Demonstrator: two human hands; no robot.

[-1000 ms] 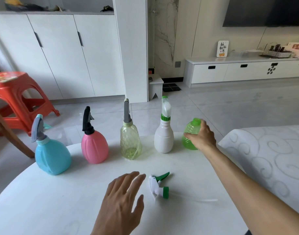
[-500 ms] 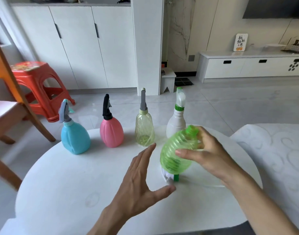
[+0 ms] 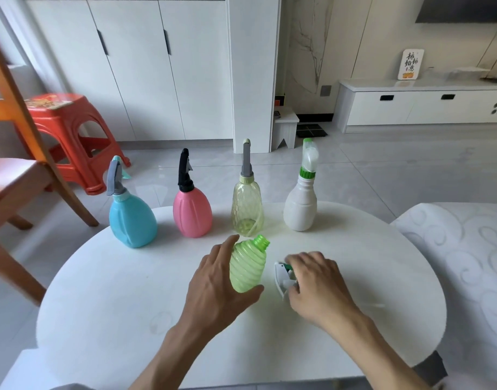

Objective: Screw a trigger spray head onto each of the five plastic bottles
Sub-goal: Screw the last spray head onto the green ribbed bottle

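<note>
White round table [image 3: 106,291] is filling mid-frame; left hand [image 3: 213,288] is gripping the light, ribbed green bottle [image 3: 247,266] round its belly, right hand [image 3: 315,282] is closing on the spray head [image 3: 282,277].

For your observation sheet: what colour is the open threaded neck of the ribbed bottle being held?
Bright green, darker than the pale green ribbed bottle body; the head view shows it.

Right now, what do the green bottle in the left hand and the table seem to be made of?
The green bottle looks like thin, see-through plastic with a glossy ribbed wall: light passes through it and its open neck has moulded thread. The table has a smooth white top with a soft sheen; it could be painted wood, laminate or stone, which cannot be told from here.
</note>
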